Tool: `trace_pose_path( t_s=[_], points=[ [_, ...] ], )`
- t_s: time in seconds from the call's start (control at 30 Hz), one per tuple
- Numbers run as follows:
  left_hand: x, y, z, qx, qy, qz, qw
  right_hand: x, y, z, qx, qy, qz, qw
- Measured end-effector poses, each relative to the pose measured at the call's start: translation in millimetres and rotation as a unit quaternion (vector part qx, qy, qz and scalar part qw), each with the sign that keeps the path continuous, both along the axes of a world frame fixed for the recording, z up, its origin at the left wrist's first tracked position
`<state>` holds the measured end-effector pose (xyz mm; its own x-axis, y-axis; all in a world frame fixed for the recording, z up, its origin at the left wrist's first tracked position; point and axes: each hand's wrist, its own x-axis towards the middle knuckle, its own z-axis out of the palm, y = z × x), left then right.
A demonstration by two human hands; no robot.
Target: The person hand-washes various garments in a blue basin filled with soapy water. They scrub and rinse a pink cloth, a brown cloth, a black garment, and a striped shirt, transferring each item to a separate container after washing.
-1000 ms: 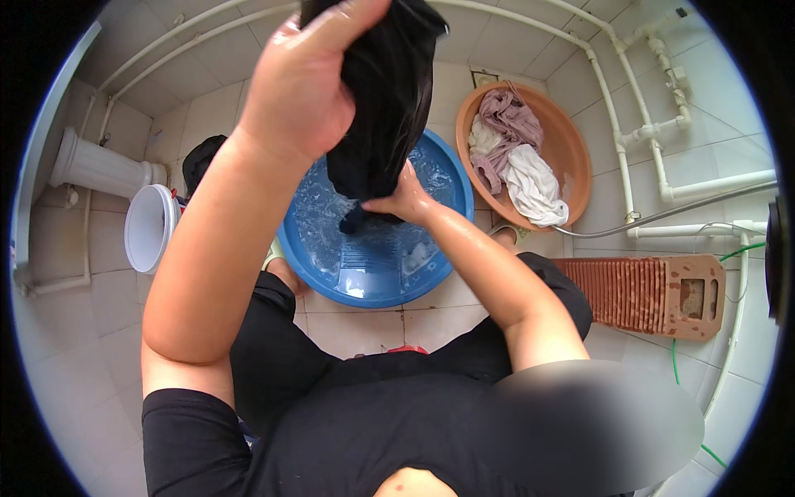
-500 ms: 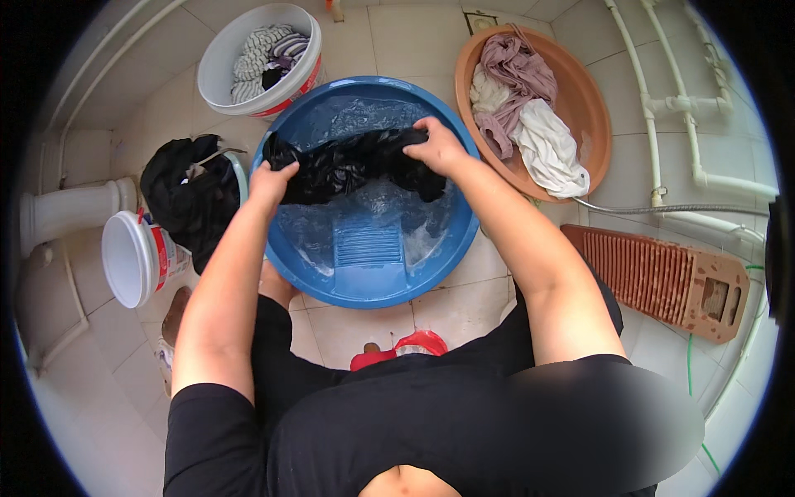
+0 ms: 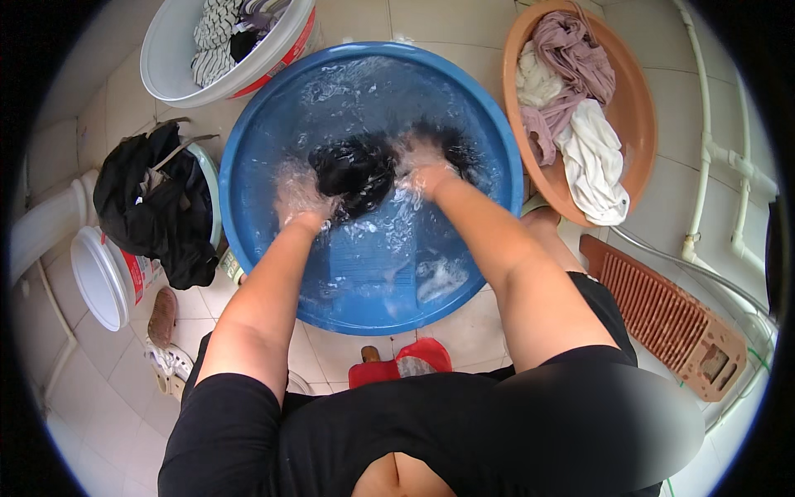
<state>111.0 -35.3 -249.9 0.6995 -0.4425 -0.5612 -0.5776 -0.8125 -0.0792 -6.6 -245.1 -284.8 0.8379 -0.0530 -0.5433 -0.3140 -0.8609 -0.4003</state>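
On the pale tiled floor (image 3: 352,21) stands a round blue washbasin (image 3: 371,328), holding rippling water (image 3: 331,93). Right of the washbasin, close by its rim, sits an orange plastic tub (image 3: 642,124) with a mauve garment (image 3: 571,62) and a white garment (image 3: 592,161) heaped inside. Beyond the washbasin's far left edge is a white bucket (image 3: 161,79) of striped clothes (image 3: 219,33). To the washbasin's left, black clothing (image 3: 157,207) hangs over a pale green bucket (image 3: 212,195); to its near right lies a reddish-brown washboard (image 3: 654,306). A smaller white bucket (image 3: 95,277) sits farther out, on the washbasin's near left.

The wet black garment (image 3: 354,176) lies in the water at about the washbasin's middle, partly submerged. Along the washbasin's near side, a ridged scrubbing panel (image 3: 373,269) is moulded in. The left hand (image 3: 302,195) dips in at the wet garment's left end; the right hand (image 3: 424,170) is on it farther right. Splashing blurs both, so whether either is closed around the cloth cannot be told. White foam (image 3: 440,277) floats at the washbasin's near right.
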Motion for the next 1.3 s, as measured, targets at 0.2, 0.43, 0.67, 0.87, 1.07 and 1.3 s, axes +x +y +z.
trace_pose_path(
  t_s=[0.2,0.43,0.67,0.87,1.07,1.3],
  points=[
    [15,-45,37,0.001,0.028,0.029,0.999,17,-1,10,-0.016,-0.105,-0.173,0.979],
    [35,-50,-12,-0.566,0.226,0.144,0.780,16,47,30,0.325,-0.341,-0.254,0.844],
    [44,-50,25,-0.121,0.225,-0.076,0.964,-3,26,48,-0.123,-0.320,-0.267,0.900],
    [21,-30,-28,-0.303,0.117,-0.002,0.946,11,33,-8,0.024,-0.149,-0.458,0.876],
    [-9,-11,9,-0.366,0.199,0.070,0.906,-20,62,45,0.131,-0.278,-0.290,0.906],
    [-72,44,26,-0.303,0.138,-0.263,0.905,-82,111,54,0.066,-0.335,-0.005,0.940]
  ],
)
